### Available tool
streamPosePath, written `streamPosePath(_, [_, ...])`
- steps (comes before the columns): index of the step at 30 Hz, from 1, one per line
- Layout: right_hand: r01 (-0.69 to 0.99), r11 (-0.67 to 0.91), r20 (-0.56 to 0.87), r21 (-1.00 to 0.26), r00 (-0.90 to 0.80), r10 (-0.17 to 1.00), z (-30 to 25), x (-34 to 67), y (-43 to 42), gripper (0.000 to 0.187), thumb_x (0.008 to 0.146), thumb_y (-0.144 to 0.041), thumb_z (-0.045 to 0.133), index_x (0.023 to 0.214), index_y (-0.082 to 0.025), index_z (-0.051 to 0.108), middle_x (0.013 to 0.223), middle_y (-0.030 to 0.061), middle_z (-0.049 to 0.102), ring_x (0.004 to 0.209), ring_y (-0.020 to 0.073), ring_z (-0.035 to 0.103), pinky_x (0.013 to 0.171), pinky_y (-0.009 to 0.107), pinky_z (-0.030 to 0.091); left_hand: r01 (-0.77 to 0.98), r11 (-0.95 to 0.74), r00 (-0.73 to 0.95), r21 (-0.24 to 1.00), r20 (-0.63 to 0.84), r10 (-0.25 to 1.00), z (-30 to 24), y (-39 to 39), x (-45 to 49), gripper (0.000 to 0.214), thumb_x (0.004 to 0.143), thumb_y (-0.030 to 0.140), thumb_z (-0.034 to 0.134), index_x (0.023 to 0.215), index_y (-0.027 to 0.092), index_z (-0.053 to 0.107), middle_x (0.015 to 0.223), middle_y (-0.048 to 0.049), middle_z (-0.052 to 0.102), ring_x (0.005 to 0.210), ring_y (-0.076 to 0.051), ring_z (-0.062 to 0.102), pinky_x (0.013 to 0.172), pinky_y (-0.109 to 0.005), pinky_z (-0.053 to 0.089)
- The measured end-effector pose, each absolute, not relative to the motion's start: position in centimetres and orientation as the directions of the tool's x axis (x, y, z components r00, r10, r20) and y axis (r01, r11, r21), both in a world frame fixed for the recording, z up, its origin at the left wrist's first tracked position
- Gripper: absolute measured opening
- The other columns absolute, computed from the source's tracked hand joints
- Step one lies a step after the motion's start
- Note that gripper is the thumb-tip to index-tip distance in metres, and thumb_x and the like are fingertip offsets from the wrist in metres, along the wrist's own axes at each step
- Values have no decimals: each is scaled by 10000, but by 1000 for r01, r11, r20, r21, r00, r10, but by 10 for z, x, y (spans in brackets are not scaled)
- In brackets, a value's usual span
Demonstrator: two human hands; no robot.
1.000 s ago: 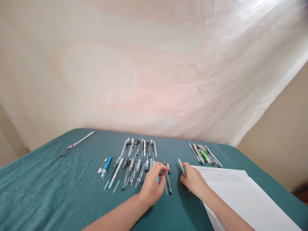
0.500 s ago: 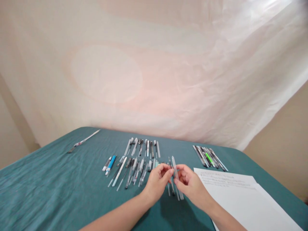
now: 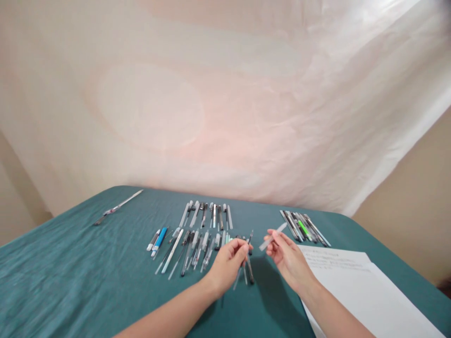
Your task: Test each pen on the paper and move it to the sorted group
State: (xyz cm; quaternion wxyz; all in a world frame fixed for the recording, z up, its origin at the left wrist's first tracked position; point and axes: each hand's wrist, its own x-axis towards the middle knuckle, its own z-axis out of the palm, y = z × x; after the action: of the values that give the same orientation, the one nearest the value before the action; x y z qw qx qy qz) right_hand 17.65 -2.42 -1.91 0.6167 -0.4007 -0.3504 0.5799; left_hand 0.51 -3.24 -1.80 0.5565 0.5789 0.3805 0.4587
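Note:
My left hand [image 3: 229, 262] pinches a thin pen refill [image 3: 251, 236], its dark tip pointing up and away. Between the thumb and fingers of my right hand [image 3: 286, 259] is a frosted, translucent pen barrel [image 3: 273, 237], tilted and apart from the refill. Below my left fingers, a dark pen [image 3: 250, 272] lies on the cloth among other thin pieces, partly hidden. Left of that hand runs a row of loose pen parts [image 3: 195, 251], with clear barrels, caps and refills side by side.
Another row of pen parts [image 3: 214, 217] lies farther back. At the right are a bundle of pens [image 3: 306, 230], one bright green, and white paper sheets [image 3: 341, 295] with writing. A blue pen-like item [image 3: 160, 241] sits left, and a long thin item [image 3: 120, 206] lies far left on the green cloth [image 3: 70, 272].
My hands have moved apart. The barrel has gone right and tilted over in my right hand, while the refill stays in my left fingers.

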Motion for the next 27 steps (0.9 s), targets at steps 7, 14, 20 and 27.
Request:
streamPosePath(7, [-510, 122, 48, -851, 155, 987, -13, 192, -13, 217, 704, -347, 678, 844, -197, 608, 721, -16, 608, 551, 62, 505, 522, 186, 469, 41, -83, 348, 996, 64, 935, -25, -41, 9, 364, 785, 453, 479, 864, 130, 627, 570, 30, 440, 499, -93, 381, 476, -204, 292])
streamPosePath(14, [-434, 132, 90, -891, 116, 989, -10, 185, -20, 258, 733, -384, 641, 907, -198, 601, 743, -6, 588, 562, 66, 489, 515, 190, 440, 75, -136, 338, 988, 103, 936, -26, -41, 8, 312, 786, 409, 495, 822, 134, 640, 602, 16, 467, 516, -93, 401, 481, -204, 306])
streamPosePath(20, [-333, 89, 85, -939, 25, 996, -8, 177, -29, 292, 734, -416, 626, 912, -187, 598, 767, 6, 588, 563, 76, 483, 533, 213, 429, 38, -65, 350, 997, 47, 935, -31, -41, 11, 321, 787, 434, 492, 836, 138, 606, 566, 33, 458, 440, -70, 366, 423, -189, 270])
streamPosePath(27, [-111, 64, 80, -992, -145, 986, -10, 162, -42, 261, 771, -385, 589, 896, -156, 607, 738, 17, 593, 605, 103, 503, 581, 239, 430, -64, -24, 404, 998, 48, 913, -22, -43, 10, 378, 822, 487, 422, 919, 139, 533, 601, 19, 550, 403, -49, 350, 404, -175, 247])
